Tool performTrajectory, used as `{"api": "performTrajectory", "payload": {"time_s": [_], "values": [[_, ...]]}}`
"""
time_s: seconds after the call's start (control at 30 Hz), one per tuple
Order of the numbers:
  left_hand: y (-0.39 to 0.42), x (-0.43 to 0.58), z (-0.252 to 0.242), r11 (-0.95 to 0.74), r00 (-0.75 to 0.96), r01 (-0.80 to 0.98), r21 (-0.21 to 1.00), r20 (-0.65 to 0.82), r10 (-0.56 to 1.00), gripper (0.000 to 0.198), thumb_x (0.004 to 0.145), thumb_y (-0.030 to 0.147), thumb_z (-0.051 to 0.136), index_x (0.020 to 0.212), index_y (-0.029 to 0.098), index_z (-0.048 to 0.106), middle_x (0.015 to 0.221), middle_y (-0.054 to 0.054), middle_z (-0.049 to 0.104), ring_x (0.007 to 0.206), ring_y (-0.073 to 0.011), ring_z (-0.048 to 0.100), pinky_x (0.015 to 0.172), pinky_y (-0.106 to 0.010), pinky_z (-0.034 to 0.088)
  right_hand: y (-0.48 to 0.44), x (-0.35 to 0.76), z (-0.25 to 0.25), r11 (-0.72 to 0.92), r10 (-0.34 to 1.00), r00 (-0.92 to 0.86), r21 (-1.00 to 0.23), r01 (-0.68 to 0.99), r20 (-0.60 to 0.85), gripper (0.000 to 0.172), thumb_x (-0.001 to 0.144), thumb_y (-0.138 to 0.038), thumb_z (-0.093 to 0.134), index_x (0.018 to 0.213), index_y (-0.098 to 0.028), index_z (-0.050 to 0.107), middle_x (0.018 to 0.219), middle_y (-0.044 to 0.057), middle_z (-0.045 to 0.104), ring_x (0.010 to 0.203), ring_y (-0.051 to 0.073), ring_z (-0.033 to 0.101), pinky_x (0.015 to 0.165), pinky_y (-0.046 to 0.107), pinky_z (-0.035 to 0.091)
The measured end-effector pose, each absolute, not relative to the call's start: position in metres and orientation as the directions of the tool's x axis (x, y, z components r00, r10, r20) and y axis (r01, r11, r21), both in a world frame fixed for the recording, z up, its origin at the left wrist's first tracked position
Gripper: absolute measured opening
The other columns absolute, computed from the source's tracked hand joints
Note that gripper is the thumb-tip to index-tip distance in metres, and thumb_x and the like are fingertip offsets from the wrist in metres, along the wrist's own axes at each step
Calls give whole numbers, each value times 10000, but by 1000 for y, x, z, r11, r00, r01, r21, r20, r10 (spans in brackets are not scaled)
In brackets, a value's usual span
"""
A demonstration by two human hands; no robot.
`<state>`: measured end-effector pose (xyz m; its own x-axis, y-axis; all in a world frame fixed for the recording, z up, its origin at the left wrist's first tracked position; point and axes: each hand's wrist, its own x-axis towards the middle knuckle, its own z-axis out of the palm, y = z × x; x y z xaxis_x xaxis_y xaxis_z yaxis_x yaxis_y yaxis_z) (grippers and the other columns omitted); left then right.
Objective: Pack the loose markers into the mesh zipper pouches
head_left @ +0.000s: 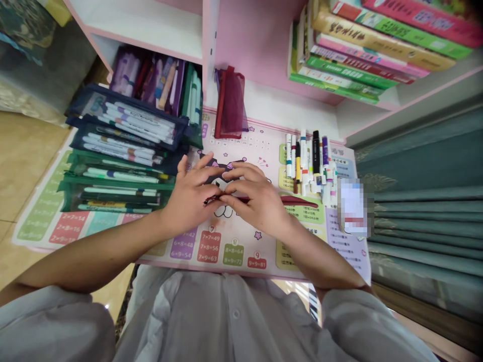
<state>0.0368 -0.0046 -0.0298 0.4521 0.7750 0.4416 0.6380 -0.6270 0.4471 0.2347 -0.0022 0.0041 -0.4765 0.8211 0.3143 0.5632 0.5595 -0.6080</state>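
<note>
- On your multiplication desk mat, at 6 o'clock, the red tile reads 7×8=56
- Beside it, the green tile reads 8×8=64
- At 9 o'clock, the pink tile reads 2×7=14

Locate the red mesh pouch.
In the head view, the red mesh pouch stands at the far edge of the desk mat, left of the loose markers.
</note>
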Motion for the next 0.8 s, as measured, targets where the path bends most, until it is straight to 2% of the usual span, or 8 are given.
{"api": "performTrajectory", "payload": {"time_s": [0.13,0.4,0.57,0.8], "values": [[-5,36,-31,-638,469,635,435,439,766,191,892,348,669,742,238,708,1268,-32,678,1419,-321,462,1237,-601,117,-5,237,7,510,854,-439,-621,595,281,93,819,-169,637,748,-230,634,1099,76,710,1252,285,585,1039,492,492],[-5,35,-27,-639,488,634,436,414,768,226,907,394,656,745,243,704,1289,-18,668,1429,-311,448,1254,-594,61,-5,246,19,372,889,-452,-693,618,75,115,809,-176,615,704,-222,612,1141,84,708,1243,264,596,1008,456,509],[-5,36,-25,-651,496,620,437,424,758,249,910,446,650,758,263,723,1308,-9,659,1439,-314,434,1256,-591,9,-6,247,16,398,889,-443,-683,613,120,140,844,-191,613,708,-220,628,1158,81,704,1269,276,576,1031,491,491],[-3,35,-24,-644,498,611,459,409,764,250,904,480,655,756,292,729,1281,5,673,1440,-309,434,1252,-605,4,-5,253,14,428,878,-458,-657,621,138,179,859,-182,614,687,-223,640,1142,67,698,1307,292,548,1049,510,492]]}}
